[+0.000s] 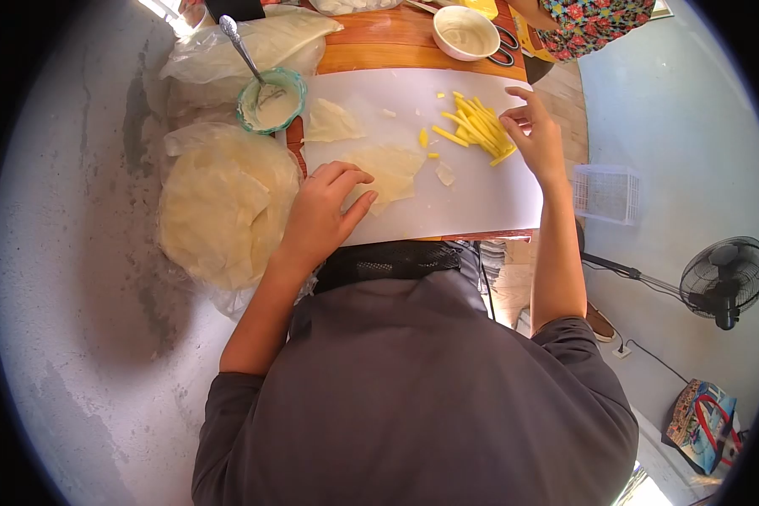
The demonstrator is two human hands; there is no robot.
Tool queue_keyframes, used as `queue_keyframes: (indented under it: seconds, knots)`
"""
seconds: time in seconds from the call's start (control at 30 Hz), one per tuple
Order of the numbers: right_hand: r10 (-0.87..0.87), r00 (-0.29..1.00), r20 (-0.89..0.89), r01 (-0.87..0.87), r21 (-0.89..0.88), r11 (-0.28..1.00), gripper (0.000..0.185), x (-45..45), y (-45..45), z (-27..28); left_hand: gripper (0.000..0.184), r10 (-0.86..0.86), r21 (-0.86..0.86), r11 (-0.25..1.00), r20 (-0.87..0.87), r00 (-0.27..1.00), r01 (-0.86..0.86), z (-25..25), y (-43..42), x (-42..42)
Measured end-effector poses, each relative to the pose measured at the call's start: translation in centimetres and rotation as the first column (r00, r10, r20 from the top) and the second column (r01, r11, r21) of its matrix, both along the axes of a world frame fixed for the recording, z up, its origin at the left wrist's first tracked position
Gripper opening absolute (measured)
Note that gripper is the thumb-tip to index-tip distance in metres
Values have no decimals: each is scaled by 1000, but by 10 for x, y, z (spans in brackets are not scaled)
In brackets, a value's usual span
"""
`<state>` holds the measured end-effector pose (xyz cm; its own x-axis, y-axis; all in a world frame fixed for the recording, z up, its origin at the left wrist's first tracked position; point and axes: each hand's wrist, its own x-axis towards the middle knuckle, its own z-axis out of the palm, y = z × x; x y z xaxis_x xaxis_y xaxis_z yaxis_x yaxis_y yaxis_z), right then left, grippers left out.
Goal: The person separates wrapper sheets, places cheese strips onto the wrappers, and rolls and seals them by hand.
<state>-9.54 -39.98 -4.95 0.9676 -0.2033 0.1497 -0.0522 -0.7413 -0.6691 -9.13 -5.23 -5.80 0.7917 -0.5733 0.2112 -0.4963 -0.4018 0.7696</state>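
My left hand [333, 202] rests at the left side of the white board [481, 202], fingers apart, over the edge of a thin pale wrapper sheet [392, 173]. My right hand [533, 135] is raised beside a pile of yellow strips [478, 126], its fingers curved and apart with nothing visible between them. Another wrapper piece [331, 121] lies behind the first. A teal-rimmed bowl [280, 115] of white paste with a spoon [240, 46] stands at the board's back left. A large stack of round wrappers [223, 202] in plastic sits to the left.
At the back are a cream bowl [464, 35], black-handled scissors [504, 57] and plastic bags [257, 46]. Another person's patterned clothing [594, 24] shows at the back right. A white basket [605, 194], a fan [721, 274] and a colourful bag [704, 422] are to the right.
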Motion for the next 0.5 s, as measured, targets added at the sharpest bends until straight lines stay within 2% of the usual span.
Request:
queue_keyframes:
  seconds: [0.23,0.5]
  knots:
    - [26,997,-71,-25,20,999,45,-1,2,1,19,-13,-2,1000,47,999,13,0,2,0]
    - [5,999,-40,-6,-15,1000,44,-2,0,2,18,13,-10,1000,-1,1000,-13,8,5,-2]
